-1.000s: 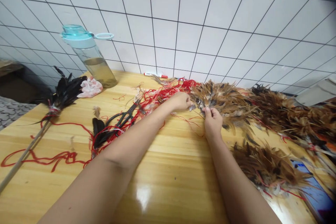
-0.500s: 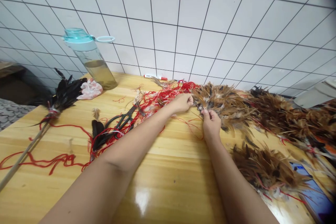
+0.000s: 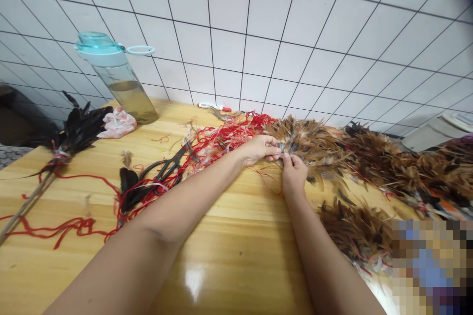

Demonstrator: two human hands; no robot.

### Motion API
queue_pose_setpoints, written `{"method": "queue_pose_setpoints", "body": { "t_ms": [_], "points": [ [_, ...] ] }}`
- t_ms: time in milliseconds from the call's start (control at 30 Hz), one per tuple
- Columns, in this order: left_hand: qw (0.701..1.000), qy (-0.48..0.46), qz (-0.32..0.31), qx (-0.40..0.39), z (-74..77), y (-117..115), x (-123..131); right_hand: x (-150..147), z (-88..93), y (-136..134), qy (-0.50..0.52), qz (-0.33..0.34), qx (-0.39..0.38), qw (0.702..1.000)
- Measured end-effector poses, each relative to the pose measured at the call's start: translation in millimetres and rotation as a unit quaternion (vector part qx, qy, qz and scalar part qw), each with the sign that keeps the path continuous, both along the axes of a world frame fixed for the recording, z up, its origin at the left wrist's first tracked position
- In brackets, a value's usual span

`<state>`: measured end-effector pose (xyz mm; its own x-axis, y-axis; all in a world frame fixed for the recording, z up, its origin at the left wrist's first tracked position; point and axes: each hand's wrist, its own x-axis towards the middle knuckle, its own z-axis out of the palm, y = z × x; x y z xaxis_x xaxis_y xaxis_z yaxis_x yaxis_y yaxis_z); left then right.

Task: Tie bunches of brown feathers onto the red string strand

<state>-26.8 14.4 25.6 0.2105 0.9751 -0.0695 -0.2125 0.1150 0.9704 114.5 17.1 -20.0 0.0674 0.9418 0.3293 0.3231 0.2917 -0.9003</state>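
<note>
A left hand and right hand pinched the base of a brown feather bunch between their fingertips.

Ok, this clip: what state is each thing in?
Left hand, pinching the feather bunch
Right hand, pinching the feather bunch
Feather bunch, held, fluffed out
Scissors, lying among the red string
Red string, tangled
Bottle, upright, capped, part-filled with brownish liquid
Marker, lying down, capped
</note>
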Motion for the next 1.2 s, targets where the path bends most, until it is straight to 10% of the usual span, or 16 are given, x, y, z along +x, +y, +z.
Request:
{"method": "queue_pose_setpoints", "body": {
  "t_ms": [1033,1200],
  "points": [
    [0.999,0.034,-0.01,0.007,-16.0,3.9,-6.4,-1.6,2.8,0.7,-0.121,0.034,0.032,0.992],
    [0.995,0.029,0.081,0.051,-9.2,5.8,-7.2,-2.5,3.2,-1.3,-0.116,0.033,0.036,0.992]
  ]
}}
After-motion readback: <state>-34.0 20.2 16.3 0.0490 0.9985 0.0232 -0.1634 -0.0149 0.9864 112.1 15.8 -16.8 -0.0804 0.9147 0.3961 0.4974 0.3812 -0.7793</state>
